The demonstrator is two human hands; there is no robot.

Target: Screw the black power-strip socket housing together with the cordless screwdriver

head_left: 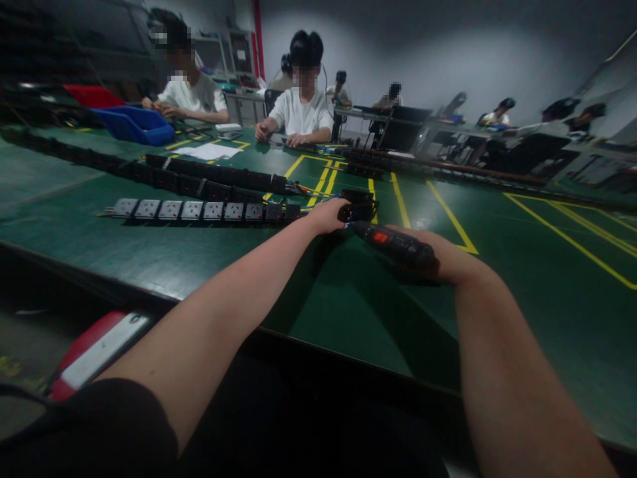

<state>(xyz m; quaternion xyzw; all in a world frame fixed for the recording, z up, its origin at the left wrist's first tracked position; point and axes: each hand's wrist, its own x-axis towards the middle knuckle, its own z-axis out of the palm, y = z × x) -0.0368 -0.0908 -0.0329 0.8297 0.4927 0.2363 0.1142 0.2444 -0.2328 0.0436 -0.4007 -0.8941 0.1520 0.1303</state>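
A long power strip (204, 211) with several grey socket faces lies along the table, its right end reaching my left hand (329, 214). The fingers of that hand are closed around a black part (365, 204) at this end; whether it joins the strip is hidden. In my right hand (442, 255) is a black electric screwdriver (398, 244) with an orange-red switch. It lies nearly level, its tip pointing left to the black part beside my left fingers. Exact contact at the tip is too dark and small to make out.
More black strips (213, 174) with loose coloured wires (303, 189) lie behind. A blue bin (134, 125), a red bin (94, 96) and white paper (206, 151) are farther back. Yellow tape (452, 216) marks the green table (537, 318). Several people sit across the room.
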